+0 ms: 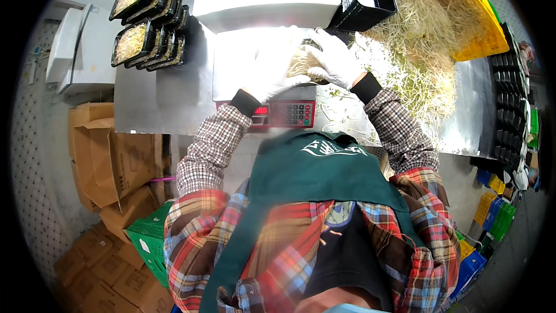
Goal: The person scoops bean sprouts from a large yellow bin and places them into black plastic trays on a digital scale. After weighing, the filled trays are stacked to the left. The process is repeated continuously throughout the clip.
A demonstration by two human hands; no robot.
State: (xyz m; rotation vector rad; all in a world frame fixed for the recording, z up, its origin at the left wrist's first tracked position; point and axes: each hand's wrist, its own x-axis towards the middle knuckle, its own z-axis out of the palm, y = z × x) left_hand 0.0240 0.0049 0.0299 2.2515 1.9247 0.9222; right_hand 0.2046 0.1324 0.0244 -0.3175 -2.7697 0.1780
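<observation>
My left hand [278, 69], in a white glove, is over the right part of a scale's platform [228, 69], its outline partly lost in glare. My right hand [336, 58], also gloved, faces it from the other side. Between them they hold a black plastic tray [320, 81] of bean sprouts [300, 63]; most of the tray is hidden by the gloves and the sprouts. The scale's red front panel [278, 114], with a lit display and keypad, lies below my left wrist.
Filled black trays [139, 43] stand in two leaning rows at the left. Behind the scale is a shiny box-like surface [267, 13] beside stacked black trays [365, 4]. Loose sprouts [417, 52] spill from a yellow crate [488, 30] onto the metal table [173, 113]. Cardboard boxes [117, 161] stand left.
</observation>
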